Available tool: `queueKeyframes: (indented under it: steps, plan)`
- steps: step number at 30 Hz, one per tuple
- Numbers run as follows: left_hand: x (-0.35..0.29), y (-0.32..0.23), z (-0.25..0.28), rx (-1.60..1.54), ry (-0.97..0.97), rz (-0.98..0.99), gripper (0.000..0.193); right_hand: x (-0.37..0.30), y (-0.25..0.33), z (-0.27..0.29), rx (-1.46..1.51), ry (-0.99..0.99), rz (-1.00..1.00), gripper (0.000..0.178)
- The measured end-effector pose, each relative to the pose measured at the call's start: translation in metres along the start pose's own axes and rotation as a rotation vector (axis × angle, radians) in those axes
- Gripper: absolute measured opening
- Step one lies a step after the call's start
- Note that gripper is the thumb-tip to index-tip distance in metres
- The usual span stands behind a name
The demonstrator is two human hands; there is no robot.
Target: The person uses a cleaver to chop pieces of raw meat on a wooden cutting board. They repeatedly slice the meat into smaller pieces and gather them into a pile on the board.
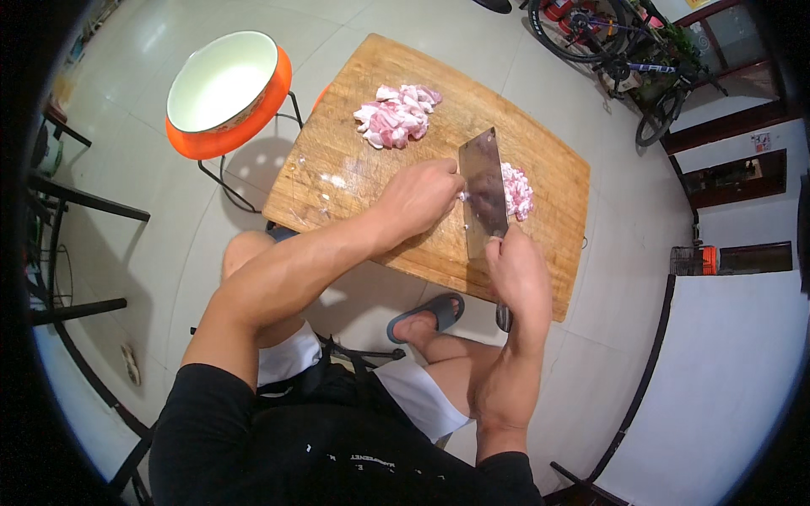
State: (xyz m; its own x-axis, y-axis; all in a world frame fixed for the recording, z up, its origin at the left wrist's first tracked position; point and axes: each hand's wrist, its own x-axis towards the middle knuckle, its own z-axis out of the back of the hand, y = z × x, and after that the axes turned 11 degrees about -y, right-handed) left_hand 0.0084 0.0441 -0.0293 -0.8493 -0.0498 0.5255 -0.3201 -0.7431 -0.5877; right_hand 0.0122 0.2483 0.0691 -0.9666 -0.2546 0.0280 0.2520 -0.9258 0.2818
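My right hand [519, 263] is wrapped round the dark handle of a cleaver [483, 190], whose broad blade stands on edge over a wooden cutting board [337, 181]. Curled fingers of my left hand [422, 198] press close to the blade's left face, with a small bit of pale pink meat showing at their tips. Right of the blade lies a pile of finely diced meat [518, 192], partly hidden by the cleaver. A larger heap of meat chunks [396, 116] sits toward the board's far left. Small scraps stick to the board near my left forearm.
A white enamel bowl [224, 80] stands on an orange round stool [190, 145] left of the board. Black metal legs [89, 198] jut in at the far left. Bicycles [629, 59] stand at the back right. My slippered foot [426, 319] is below the board's near edge.
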Motion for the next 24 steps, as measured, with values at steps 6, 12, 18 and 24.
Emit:
queueKeyframes:
  steps: [6,12,18,24]
  plan:
    - [0.000,-0.004,0.001,-0.005,0.086,-0.024,0.010,0.035,-0.008,-0.022,0.200,0.011,-0.144,0.031]
    - [-0.009,-0.001,0.004,0.008,0.095,-0.005,0.010,0.038,-0.018,-0.018,0.527,0.052,-0.266,0.030]
    - [-0.012,-0.004,0.004,0.023,0.065,0.028,0.011,0.020,-0.012,-0.012,0.358,-0.087,-0.159,0.023]
    - [-0.011,-0.008,0.007,0.016,0.043,0.008,0.013,-0.002,0.001,0.001,0.123,-0.103,-0.080,0.029]
